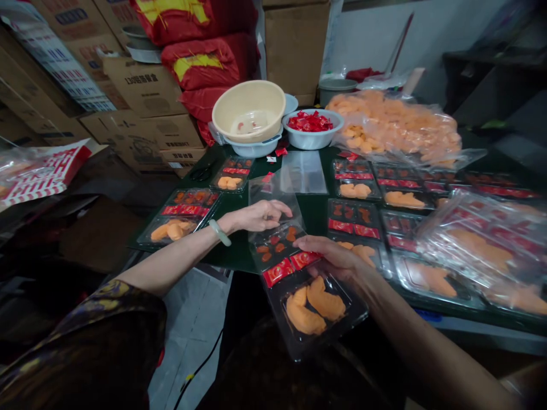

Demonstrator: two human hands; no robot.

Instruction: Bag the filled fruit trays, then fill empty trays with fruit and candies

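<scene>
My right hand (331,256) grips a black plastic tray (294,339) by its right side, tilted in front of me. In the tray lie small reddish-brown pieces (280,247), two red sachets (278,273) and orange food pieces (327,299). A clear plastic bag (273,188) reaches around the tray's far end. On that bag is my left hand (267,215), its fingers curled over the film; a pale bangle (220,233) circles the wrist. How far the bag covers the tray is hard to make out.
Filled trays (354,191) line the table's right side, with bagged ones (478,245) piled there. Two more trays (173,230) are at left, near scissors (203,171). Behind stand a cream basin (248,108), a bowl of red sachets (310,122), flat bags (303,171) and a large bag of orange pieces (393,122).
</scene>
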